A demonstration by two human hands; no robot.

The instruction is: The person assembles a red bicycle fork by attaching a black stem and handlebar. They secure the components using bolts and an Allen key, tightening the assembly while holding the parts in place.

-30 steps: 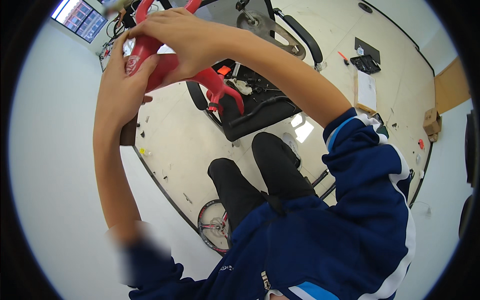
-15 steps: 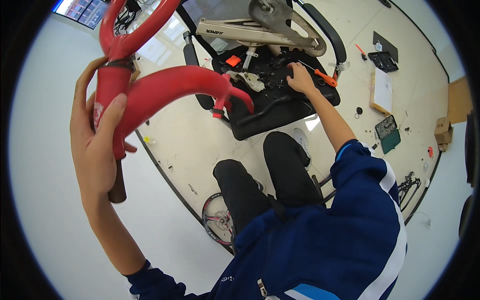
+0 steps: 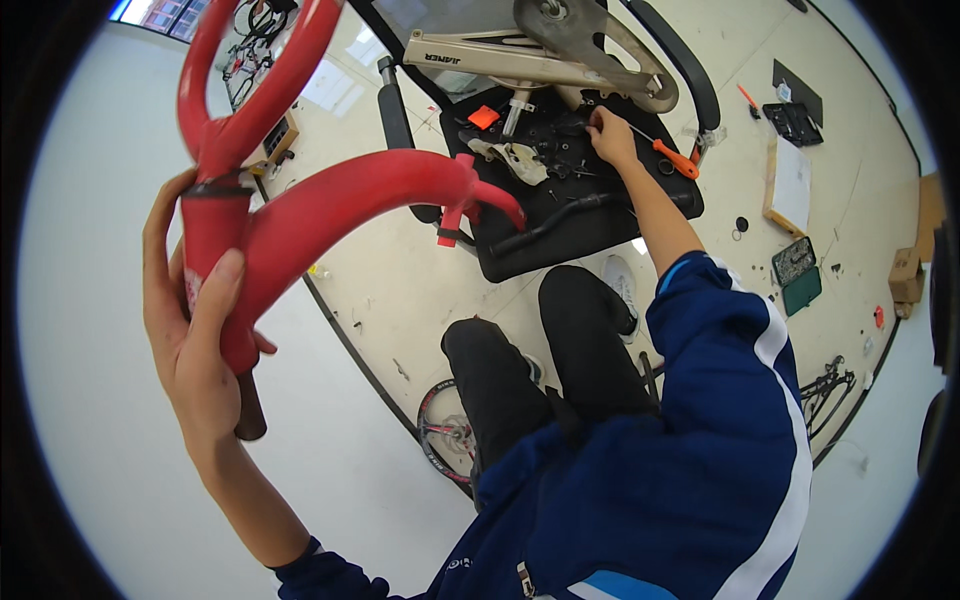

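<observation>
Gripping the red bike frame [image 3: 345, 182] round its head tube, L hand [image 3: 195, 345] is closed w/ thumb on near side, fingers wrapped behind. Frame's in the air, L of the black office chair [image 3: 585, 245]; its curved tube runs R, w/ the split end over/nr the seat's L edge, can't tell if touching. Red fork [image 3: 283, 95] sits above the head tube, legs up, top cut off by pic edge; dark tube [image 3: 252, 412] sticks out below the hand.

R hand [image 3: 612, 138] is down at the seat, fingers bent amongst small dark pts [image 3: 572, 152]; can't tell if it's pinching one. Screwdriver [image 3: 677, 160] w/ orange handle lies just R of it. Also on seat: orange pc [image 3: 483, 117], crumpled white cloth-like thing [image 3: 517, 160], black bar [image 3: 560, 213] nr front edge. Silver frame pt [image 3: 480, 58] w/ crank lies across the back.

Floor R of chair: flat box [image 3: 790, 185] w/ white top, black tool case [image 3: 793, 123], green case [image 3: 802, 290]. Wheel [image 3: 427, 440] w/ red/black rim is by the person's L leg.
</observation>
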